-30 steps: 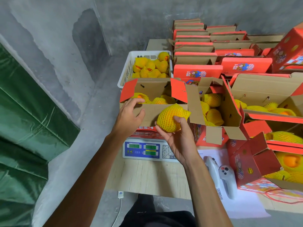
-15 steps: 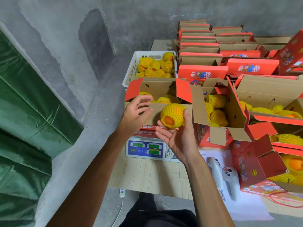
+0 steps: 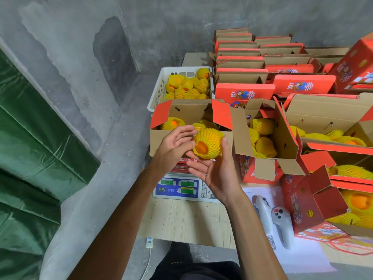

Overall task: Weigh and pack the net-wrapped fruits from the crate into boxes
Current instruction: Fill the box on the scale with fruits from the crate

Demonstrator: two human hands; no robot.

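My right hand (image 3: pixel 219 174) holds a yellow net-wrapped fruit (image 3: pixel 211 141) from below, thumb up its right side, the net's orange opening facing me. The fingers of my left hand (image 3: pixel 171 146) reach across and touch the fruit's left side. Both hands hover at the front wall of an open cardboard box (image 3: pixel 187 112) that stands on a digital scale (image 3: pixel 177 187) and holds several wrapped fruits. Behind it a white plastic crate (image 3: pixel 158 91) holds several more wrapped fruits (image 3: pixel 188 85).
To the right stand open red boxes with fruit (image 3: pixel 262 138), and stacked boxes (image 3: pixel 242 63) fill the back. Two white controllers (image 3: pixel 282 219) lie on paper on the wooden table (image 3: pixel 181 219). A green tarp (image 3: pixel 30 148) and concrete wall are on the left.
The fruit has turned in my right hand, so its orange open end now faces me. My left hand left the box's front edge and came onto the fruit.
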